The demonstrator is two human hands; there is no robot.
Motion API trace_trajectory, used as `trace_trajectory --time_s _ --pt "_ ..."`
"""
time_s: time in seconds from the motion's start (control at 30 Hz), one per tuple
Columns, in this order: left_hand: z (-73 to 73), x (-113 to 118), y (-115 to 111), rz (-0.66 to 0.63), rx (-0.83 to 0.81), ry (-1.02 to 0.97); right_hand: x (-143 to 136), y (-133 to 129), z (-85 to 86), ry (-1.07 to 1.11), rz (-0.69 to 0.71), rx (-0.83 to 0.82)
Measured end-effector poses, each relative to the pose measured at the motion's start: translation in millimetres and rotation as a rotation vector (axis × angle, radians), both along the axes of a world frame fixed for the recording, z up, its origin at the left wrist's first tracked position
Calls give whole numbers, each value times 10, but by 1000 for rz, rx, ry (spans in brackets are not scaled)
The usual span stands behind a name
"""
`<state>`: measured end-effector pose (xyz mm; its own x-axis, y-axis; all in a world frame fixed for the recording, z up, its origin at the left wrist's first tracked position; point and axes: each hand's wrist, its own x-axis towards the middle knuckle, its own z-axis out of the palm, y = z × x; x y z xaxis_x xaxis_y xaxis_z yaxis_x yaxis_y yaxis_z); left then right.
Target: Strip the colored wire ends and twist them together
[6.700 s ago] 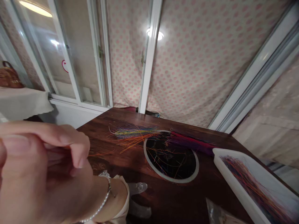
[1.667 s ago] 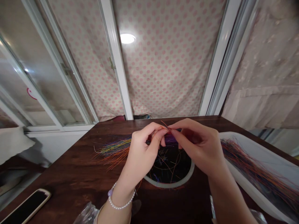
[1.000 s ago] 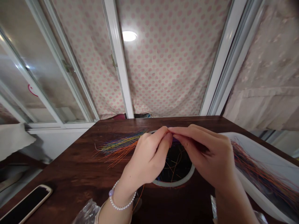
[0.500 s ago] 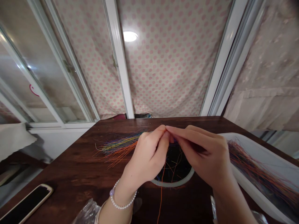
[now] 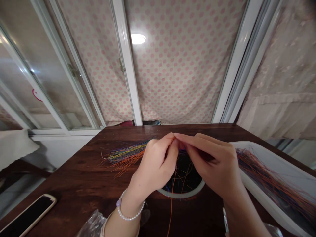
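My left hand (image 5: 158, 163) and my right hand (image 5: 214, 161) meet at their fingertips in the middle of the view. Both are closed in a pinch on one thin orange wire (image 5: 171, 200), which hangs down from the fingers toward the near edge. The pinched end itself is mostly hidden by the fingers. Below them sits a round dark container (image 5: 181, 195) with a pale rim and loose wire bits inside. Left of my left hand, a bundle of coloured wires (image 5: 128, 156) lies on the table, partly covered by that hand.
A white tray (image 5: 256, 187) holding many orange and blue wires (image 5: 271, 181) stands at the right. A phone (image 5: 31, 214) lies at the left on the dark wooden table (image 5: 81, 184). Clear plastic (image 5: 93, 225) is near my left wrist. A curtained window (image 5: 177, 72) is behind.
Both hands keep the same pinch at nearly the same spot. The right hand has shifted very slightly left, and the hanging wire has swung a little to the right.
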<state>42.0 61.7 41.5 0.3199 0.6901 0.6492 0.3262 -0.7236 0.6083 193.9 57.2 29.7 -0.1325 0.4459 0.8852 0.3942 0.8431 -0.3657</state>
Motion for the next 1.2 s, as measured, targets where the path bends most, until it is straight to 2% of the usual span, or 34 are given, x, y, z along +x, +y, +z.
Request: trace_trajectory --time_s 0.53,1.2 --pt "-15 2 -1 58 -14 15 -69 -2 -49 -5 -50 45" --pt "-25 -1 8 67 2 32 -94 2 -76 7 -93 82"
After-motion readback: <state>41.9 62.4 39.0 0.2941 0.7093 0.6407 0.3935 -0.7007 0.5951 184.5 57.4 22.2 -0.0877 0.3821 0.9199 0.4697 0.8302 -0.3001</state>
